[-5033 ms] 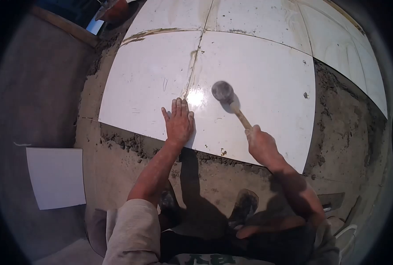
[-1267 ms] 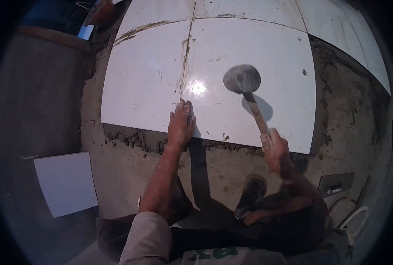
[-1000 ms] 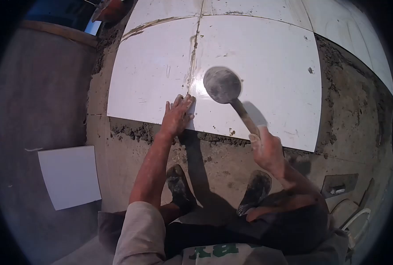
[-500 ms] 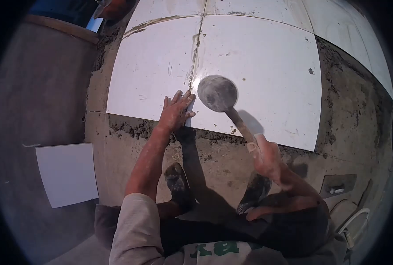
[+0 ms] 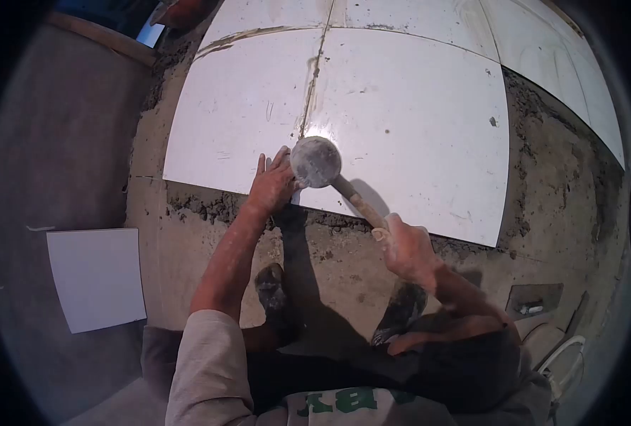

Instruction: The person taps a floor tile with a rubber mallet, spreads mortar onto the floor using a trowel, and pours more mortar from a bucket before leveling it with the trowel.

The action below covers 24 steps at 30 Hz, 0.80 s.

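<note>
My right hand is wrapped round the wooden handle of a mallet. The mallet's round grey head is over the seam between two large white tiles, beside my left hand. My left hand lies with fingers spread on the front edge of the left white tile, near the seam; the mallet head hides part of its fingers. The right white tile lies under the mallet handle. Whether the mallet head touches the tile, I cannot tell.
Rough mortar shows along the tiles' front edge. A smaller white tile piece lies at the left. A flat trowel and a bucket are at the lower right. My feet are on the floor below the tiles.
The mallet head has moved left and slightly down, from the right tile to the seam by my left hand. My right hand has shifted left with it. The view has shifted slightly.
</note>
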Motion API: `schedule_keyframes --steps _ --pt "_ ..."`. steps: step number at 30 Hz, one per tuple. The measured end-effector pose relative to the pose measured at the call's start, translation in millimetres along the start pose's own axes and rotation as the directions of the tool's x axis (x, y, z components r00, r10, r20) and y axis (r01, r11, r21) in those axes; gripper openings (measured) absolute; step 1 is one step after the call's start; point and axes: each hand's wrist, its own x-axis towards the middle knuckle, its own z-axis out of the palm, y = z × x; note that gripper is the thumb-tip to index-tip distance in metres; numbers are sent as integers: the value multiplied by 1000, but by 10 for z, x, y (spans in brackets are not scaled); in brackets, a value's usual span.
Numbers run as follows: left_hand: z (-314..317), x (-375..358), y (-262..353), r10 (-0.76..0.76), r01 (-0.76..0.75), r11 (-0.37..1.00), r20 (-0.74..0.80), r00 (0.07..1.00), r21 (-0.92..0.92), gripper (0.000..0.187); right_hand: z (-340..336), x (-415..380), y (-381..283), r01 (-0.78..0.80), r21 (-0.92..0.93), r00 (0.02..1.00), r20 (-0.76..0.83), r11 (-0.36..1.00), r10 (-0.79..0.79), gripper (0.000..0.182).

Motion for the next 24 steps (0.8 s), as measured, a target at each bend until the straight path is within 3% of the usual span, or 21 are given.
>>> schedule_keyframes --steps 3,5,6,9,11,13,15,17,19,22,24 --pt "-92 -33 65 -43 42 999 53 998 23 60 -103 -73 -9 -61 46 998 31 997 60 28" --pt "-112 -44 69 -39 38 999 43 998 17 63 -102 -125 6 74 90 988 -141 993 -61 30" --pt "-117 -43 80 -43 43 999 40 998 1 63 -83 -105 40 77 90 988 -139 993 -64 30" --pt "-92 -71 89 -31 31 999 -13 999 -25 64 125 16 242 -14 -26 993 -121 1000 11 30" --pt "-95 -71 113 -19 16 999 -72 997 -39 64 233 153 405 -202 -173 977 27 964 210 30" --pt "-123 -65 97 -34 34 999 -13 999 14 63 74 144 211 -178 -146 980 59 973 188 31" --pt "-99 -96 85 -24 24 999 12 1000 34 61 76 11 157 42 -74 996 -72 996 -48 33" --pt "-75 -65 90 -30 29 999 18 999 45 60 81 -100 178 -38 -54 999 0 998 38 31" --pt "-127 -122 142 -27 19 997 -121 992 -69 55 39 -266 162 -190 44 978 102 981 184 30" --pt "-10 -311 97 -60 35 994 -266 962 -101 47 132 -738 317 -121 168 992 55 978 113 33" --pt "84 -532 50 -133 79 987 -424 896 -143 34 385 -986 537 -92 202 990 123 975 68 36"
